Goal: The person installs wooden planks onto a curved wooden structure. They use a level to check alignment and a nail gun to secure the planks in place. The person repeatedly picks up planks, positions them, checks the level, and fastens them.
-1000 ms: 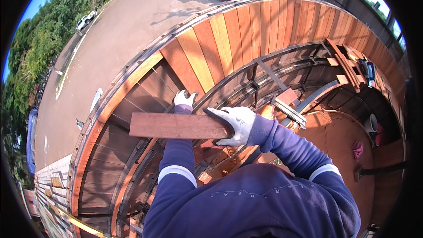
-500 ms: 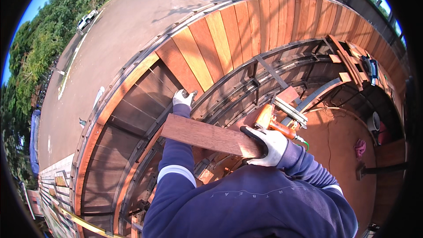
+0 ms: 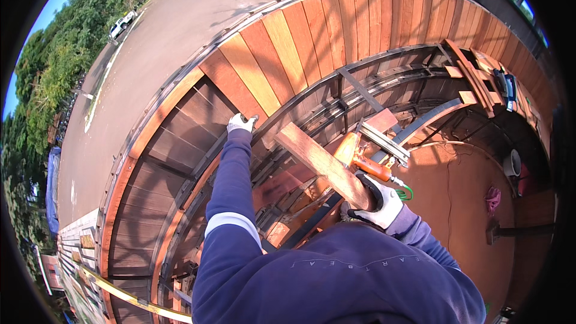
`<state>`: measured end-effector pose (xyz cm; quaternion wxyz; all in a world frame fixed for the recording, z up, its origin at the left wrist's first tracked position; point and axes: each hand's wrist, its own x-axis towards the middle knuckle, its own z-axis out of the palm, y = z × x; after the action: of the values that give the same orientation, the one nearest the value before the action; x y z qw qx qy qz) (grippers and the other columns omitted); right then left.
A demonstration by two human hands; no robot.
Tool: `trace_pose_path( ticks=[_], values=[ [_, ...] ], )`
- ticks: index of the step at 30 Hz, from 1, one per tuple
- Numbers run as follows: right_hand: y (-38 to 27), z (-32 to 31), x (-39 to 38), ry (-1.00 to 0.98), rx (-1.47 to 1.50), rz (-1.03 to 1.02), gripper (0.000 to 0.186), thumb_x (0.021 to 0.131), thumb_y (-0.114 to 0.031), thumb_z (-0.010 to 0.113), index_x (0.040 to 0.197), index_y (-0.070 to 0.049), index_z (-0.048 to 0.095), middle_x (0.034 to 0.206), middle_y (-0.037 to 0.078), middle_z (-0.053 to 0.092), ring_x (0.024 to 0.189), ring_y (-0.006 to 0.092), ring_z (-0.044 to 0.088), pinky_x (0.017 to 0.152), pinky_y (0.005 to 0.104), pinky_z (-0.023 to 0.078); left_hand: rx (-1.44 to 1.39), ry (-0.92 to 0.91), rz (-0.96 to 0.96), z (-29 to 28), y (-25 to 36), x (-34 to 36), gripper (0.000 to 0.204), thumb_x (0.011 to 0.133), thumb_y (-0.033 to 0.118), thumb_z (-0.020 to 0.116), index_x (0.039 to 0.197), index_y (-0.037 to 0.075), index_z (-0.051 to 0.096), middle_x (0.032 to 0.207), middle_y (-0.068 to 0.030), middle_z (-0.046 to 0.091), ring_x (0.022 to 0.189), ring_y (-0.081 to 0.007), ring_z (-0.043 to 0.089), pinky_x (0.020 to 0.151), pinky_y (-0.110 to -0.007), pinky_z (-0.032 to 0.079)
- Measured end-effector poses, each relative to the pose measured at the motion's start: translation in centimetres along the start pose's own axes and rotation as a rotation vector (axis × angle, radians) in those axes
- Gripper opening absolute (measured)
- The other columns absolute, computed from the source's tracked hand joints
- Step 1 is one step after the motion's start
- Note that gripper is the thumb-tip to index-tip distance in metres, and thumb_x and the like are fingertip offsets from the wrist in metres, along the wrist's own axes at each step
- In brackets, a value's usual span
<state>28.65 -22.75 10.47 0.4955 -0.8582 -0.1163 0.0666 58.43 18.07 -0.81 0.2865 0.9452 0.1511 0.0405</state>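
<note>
My right hand, in a white glove with dark fingertips, is closed round the near end of a loose reddish-brown wooden board. The board's far end points away and to the left, above the metal framing. My left arm is stretched forward, and my gloved left hand is closed on the inner end of the last plank in the curved row of planks. To the left of that plank the frame is uncovered. Just beyond the right hand lies an orange nail gun with a green hose.
Dark curved metal rails run between me and the planks. Loose boards lie across the frame at the right. A yellow strip crosses at lower left. A white bucket and pink cloth are by the reddish floor.
The board in my right hand has swung clockwise, its far end moving away and to the right, clear of my left forearm. My left hand stays at the plank's end.
</note>
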Motion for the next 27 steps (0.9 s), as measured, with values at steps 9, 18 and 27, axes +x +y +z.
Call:
trace_pose_path(
  ticks=[9,18,27],
  values=[
    [4.9,4.3,2.9,-0.207,0.326,0.02,0.083,0.07,-0.019,0.088,0.138,0.005,0.045,0.128,0.016,0.059,0.12,0.0193,0.054,0.104,0.033,0.042,-0.293,0.498,0.159,-5.8,-3.1,-18.9,0.05,0.076,0.019,0.074,0.123,0.008,0.061,0.119,-0.0174,0.063,0.112,-0.0343,0.059,0.1,-0.04,0.045],
    [1.9,8.0,6.9,-0.438,0.504,0.15,0.048,0.088,-0.016,0.065,0.131,0.0,0.053,0.071,0.004,0.057,0.043,0.0092,0.045,0.04,0.0221,0.033,0.323,1.39,-0.428,-25.7,-13.8,-50.9,0.044,0.08,0.016,0.074,0.12,0.002,0.061,0.113,-0.0152,0.064,0.106,-0.03,0.06,0.094,-0.039,0.048],
    [-3.3,15.0,8.2,-0.488,0.616,-0.001,0.042,0.09,-0.015,0.063,0.128,0.0,0.053,0.08,0.006,0.064,0.046,0.0115,0.048,0.043,0.0243,0.036,0.135,1.032,-1.018,-29.6,-37.3,-61.9,0.107,0.064,0.05,0.085,0.144,-0.003,0.036,0.141,-0.024,0.048,0.132,-0.0353,0.047,0.109,-0.039,0.038]
  ],
)
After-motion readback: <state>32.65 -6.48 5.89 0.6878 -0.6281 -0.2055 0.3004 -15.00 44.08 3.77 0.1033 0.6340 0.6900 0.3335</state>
